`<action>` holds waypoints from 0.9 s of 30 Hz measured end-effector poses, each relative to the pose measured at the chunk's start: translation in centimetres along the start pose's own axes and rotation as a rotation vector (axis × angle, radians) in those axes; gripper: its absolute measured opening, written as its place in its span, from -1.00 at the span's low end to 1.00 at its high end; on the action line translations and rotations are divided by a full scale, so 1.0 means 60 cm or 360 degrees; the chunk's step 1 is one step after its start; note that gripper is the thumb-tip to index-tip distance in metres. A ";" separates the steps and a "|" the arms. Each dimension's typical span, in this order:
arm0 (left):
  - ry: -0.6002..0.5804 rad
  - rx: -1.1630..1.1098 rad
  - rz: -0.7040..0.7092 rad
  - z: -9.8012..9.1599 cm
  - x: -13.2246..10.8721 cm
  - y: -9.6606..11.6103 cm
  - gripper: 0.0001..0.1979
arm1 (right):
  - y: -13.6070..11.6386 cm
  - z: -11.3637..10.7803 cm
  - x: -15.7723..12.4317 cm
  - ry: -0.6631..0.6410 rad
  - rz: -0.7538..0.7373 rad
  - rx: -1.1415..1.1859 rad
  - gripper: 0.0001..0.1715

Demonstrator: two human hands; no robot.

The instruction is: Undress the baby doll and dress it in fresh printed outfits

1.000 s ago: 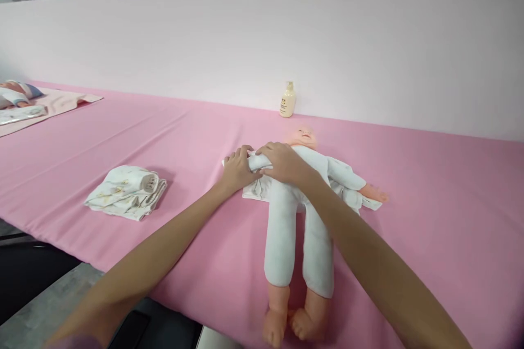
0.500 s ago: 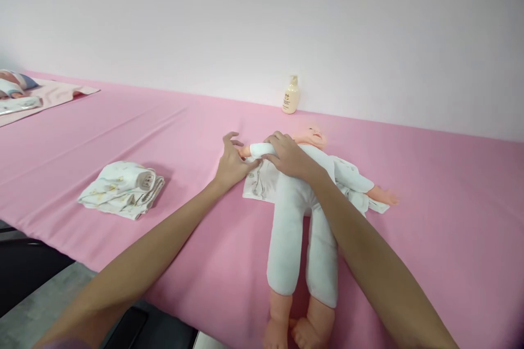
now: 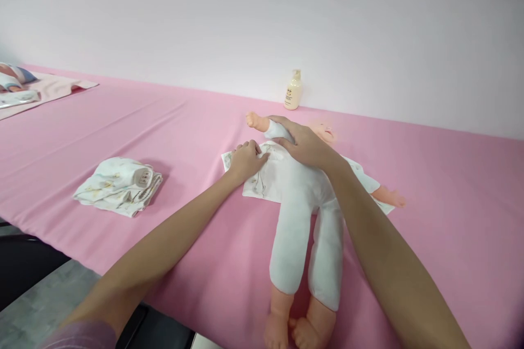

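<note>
A baby doll (image 3: 297, 196) with a white cloth body lies on its back, feet toward me. Beneath its torso is spread a white printed baby shirt (image 3: 262, 182). My right hand (image 3: 305, 142) is wrapped round the doll's raised arm (image 3: 276, 130), whose small fist points up and left. Just below that arm, my left hand (image 3: 246, 161) is closed on the shirt near its sleeve, fingers curled and thumb against the cloth. The doll's other arm (image 3: 385, 193) stretches out to the right. Its head is partly hidden behind my right hand.
A pink cloth (image 3: 196, 136) covers the table. Folded printed baby clothes (image 3: 118, 185) lie at the left. A cream pump bottle (image 3: 293, 90) stands by the white wall. Farther left, a pale pink mat (image 3: 61, 90) bears other items. A black chair (image 3: 28, 267) is at the near left edge.
The doll's arm has been lifted up and away from the shirt in my right hand. My left hand has let go of the doll's hand and moved down onto the shirt.
</note>
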State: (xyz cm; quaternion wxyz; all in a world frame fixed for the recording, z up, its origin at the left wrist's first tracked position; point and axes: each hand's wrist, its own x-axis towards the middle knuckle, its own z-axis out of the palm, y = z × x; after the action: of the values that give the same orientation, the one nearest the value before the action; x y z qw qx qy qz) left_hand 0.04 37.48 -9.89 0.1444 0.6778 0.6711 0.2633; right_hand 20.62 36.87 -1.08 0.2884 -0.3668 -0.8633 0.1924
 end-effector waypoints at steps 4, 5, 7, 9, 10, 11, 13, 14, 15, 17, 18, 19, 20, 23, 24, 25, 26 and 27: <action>0.0005 -0.0022 -0.0044 0.004 0.009 -0.014 -0.72 | 0.001 -0.022 -0.001 0.0008 0.0009 -0.0111 -0.31; 0.0011 -0.0026 -0.0048 0.005 0.011 -0.015 -0.73 | 0.003 -0.024 -0.002 0.0008 0.0027 -0.0125 -0.30; 0.0014 -0.0023 -0.0035 0.007 0.015 -0.016 -0.78 | 0.009 -0.025 -0.002 0.0000 0.0060 -0.0155 -0.28; 0.0018 -0.0064 -0.0027 0.008 0.019 -0.016 -0.82 | 0.015 -0.023 -0.002 -0.0010 0.0074 -0.0190 -0.28; 0.0028 -0.0128 -0.0045 0.007 0.022 -0.016 -0.82 | 0.018 -0.021 -0.002 -0.0022 0.0074 -0.0208 -0.28; 0.0042 -0.0231 -0.0076 0.006 0.024 -0.016 -0.80 | 0.019 -0.019 -0.002 -0.0042 0.0071 -0.0228 -0.28; 0.0059 -0.0560 -0.0181 0.002 0.029 -0.015 -0.77 | 0.022 -0.015 -0.001 -0.0085 0.0068 -0.0276 -0.29; 0.0041 -0.0781 -0.0238 -0.001 0.032 -0.015 -0.77 | 0.023 -0.013 0.000 -0.0103 0.0071 -0.0302 -0.30; 0.0000 -0.1018 -0.0280 -0.006 0.035 -0.015 -0.77 | 0.024 -0.012 0.000 -0.0119 0.0080 -0.0328 -0.30; -0.0120 -0.1456 -0.0311 -0.015 0.040 -0.013 -0.80 | 0.028 -0.009 0.001 -0.0142 0.0112 -0.0380 -0.31; -0.0167 -0.1616 -0.0309 -0.020 0.042 -0.012 -0.82 | 0.031 -0.009 0.001 -0.0155 0.0134 -0.0405 -0.31; -0.0192 -0.1730 -0.0302 -0.024 0.043 -0.010 -0.84 | 0.034 -0.008 0.001 -0.0172 0.0157 -0.0428 -0.31; -0.0195 -0.1805 -0.0303 -0.028 0.042 -0.008 -0.86 | 0.037 -0.008 0.001 -0.0190 0.0182 -0.0454 -0.32; -0.0167 -0.1900 -0.0392 -0.036 0.038 0.004 -0.89 | 0.044 -0.010 -0.001 -0.0236 0.0263 -0.0548 -0.34; -0.0157 -0.1901 -0.0420 -0.038 0.035 0.009 -0.88 | 0.045 -0.011 -0.001 -0.0243 0.0294 -0.0588 -0.36; -0.0125 -0.1885 -0.0435 -0.039 0.032 0.014 -0.87 | 0.046 -0.011 -0.001 -0.0249 0.0323 -0.0632 -0.38; -0.0080 -0.1854 -0.0422 -0.040 0.030 0.018 -0.86 | 0.046 -0.010 0.000 -0.0257 0.0350 -0.0678 -0.39; -0.0026 -0.1820 -0.0381 -0.040 0.027 0.023 -0.86 | 0.045 -0.009 0.001 -0.0271 0.0372 -0.0721 -0.40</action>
State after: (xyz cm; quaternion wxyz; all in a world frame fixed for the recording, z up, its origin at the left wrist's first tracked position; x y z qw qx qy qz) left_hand -0.21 38.64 -6.90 0.5213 0.4137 0.4932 0.5603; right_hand 22.36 38.75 -2.13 0.1012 -0.5017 -0.8573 0.0564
